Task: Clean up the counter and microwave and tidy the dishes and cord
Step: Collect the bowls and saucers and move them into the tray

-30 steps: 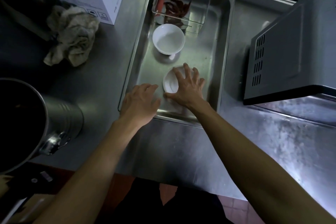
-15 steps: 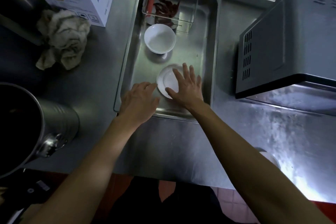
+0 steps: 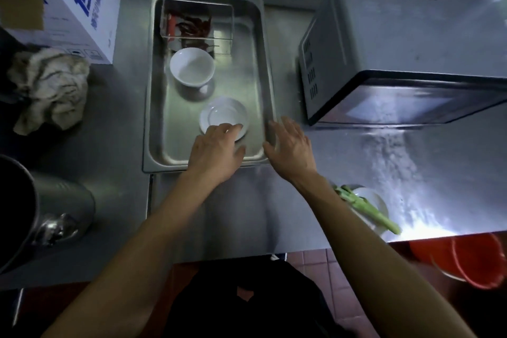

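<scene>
A steel tray (image 3: 153, 107) lies on the steel counter. Inside it are a white bowl (image 3: 192, 66), a white saucer (image 3: 226, 114) and a clear box of red chillies (image 3: 196, 23) at the far end. My left hand (image 3: 215, 149) lies over the tray's near edge with its fingertips on the saucer's near rim. My right hand (image 3: 290, 145) hovers flat, fingers apart, over the tray's right rim, holding nothing. The grey microwave (image 3: 397, 44) stands to the right. No cord is visible.
A crumpled cloth (image 3: 49, 88) and a white carton (image 3: 79, 8) sit at the left. A large metal pot (image 3: 41, 211) is at the near left. A white plate with green stalks (image 3: 367, 208) lies at the near right, and a red bucket (image 3: 472, 258) stands on the floor.
My right hand has let go of the saucer and moved right, out to the tray's rim. My left hand has slid forward onto the saucer. The camera view has shifted right.
</scene>
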A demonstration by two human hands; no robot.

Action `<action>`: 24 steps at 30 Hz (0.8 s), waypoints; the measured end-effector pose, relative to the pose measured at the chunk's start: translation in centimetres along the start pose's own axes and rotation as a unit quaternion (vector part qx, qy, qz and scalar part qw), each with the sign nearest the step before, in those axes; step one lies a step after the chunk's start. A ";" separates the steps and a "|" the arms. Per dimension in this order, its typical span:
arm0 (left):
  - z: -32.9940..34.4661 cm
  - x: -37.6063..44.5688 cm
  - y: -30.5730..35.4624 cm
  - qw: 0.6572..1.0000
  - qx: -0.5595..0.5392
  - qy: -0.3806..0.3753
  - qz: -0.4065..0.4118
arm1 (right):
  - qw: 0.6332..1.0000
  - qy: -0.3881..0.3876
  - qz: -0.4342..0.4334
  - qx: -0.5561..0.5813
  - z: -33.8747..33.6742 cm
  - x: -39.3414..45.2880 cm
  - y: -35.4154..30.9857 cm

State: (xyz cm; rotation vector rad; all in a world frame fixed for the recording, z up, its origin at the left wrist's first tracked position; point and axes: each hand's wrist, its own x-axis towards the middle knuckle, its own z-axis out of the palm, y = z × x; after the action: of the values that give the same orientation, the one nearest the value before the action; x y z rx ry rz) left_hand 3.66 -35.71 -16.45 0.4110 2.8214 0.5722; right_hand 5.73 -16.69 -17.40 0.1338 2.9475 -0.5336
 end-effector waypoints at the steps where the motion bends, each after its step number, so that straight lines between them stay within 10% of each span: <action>1: 0.3 -0.1 0.8 1.000 0.001 0.003 0.009 | 1.000 0.004 0.009 0.012 -0.3 -0.9 1.0; 24: 13.7 -11.9 22.0 0.981 0.095 -0.076 0.154 | 0.991 0.038 0.127 0.005 -3.0 -24.6 21.7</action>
State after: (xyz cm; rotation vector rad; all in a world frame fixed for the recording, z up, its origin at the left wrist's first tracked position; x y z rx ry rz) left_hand 23.50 -15.32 -17.68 0.8996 2.6891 0.3110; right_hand 32.08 3.09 -18.24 0.5345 2.9364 -0.5170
